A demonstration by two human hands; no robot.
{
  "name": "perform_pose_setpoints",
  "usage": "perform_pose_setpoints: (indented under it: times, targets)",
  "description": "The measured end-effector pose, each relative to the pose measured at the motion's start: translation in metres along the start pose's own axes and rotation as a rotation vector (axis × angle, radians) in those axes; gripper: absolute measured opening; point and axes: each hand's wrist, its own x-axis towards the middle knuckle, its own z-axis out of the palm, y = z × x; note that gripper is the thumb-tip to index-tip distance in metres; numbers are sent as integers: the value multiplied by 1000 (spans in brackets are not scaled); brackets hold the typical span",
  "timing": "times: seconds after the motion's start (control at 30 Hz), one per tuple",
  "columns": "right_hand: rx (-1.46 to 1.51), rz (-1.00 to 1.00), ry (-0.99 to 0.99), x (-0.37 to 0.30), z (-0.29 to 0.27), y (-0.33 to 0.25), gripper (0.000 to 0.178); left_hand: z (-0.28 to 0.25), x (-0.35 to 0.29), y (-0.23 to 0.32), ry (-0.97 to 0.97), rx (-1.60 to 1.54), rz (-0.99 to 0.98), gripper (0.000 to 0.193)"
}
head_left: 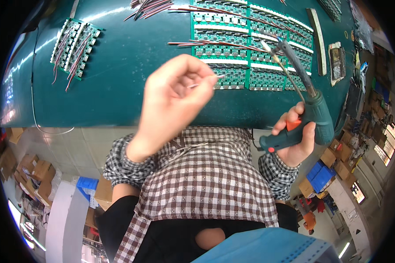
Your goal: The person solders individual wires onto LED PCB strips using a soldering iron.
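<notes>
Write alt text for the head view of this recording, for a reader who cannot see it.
Over a dark green workbench, the person's right hand grips a green pistol-style soldering gun, while the left hand pinches a thin wire. Rows of green circuit boards with red leads lie beyond the hands, and a smaller stack of boards lies to the left.

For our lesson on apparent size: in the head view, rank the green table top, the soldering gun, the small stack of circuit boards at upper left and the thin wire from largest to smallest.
1. Green table top
2. Soldering gun, though nearness to the camera may enlarge it
3. Stack of circuit boards, close to the gun in apparent size, so this ranking is unsure
4. Thin wire pinched in the left hand
</notes>
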Motion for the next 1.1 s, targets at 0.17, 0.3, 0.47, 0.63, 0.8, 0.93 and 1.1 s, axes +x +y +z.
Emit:
perform_pose_setpoints:
  times: [0.17, 0.3, 0.47, 0.63, 0.8, 0.93, 1.1]
  targets:
    - [233, 117, 12, -5, -12, 3, 42, -31, 8, -7, 27, 211, -82, 6]
    - [235, 177, -37, -10, -17, 5, 42, -36, 8, -13, 15, 339, -90, 8]
    - [322, 194, 31, -9, -15, 10, 43, -37, 9, -15, 26, 498, -29, 9]
    - [256, 134, 74, -12, -18, 4, 42, -30, 14, -17, 6, 592, 109, 9]
    - [-636, -396, 478, -6, -62, -14, 35, -29, 8, -24, -10, 491, 7, 5]
    - [-530, -561, 663, 7, -168, -54, 33, -33, 5, -20, -47, 347, -73, 6]
    - [-1791, -775, 573, 4, -184, -93, 40, -49, 5, 6, -72, 316, -234, 7]
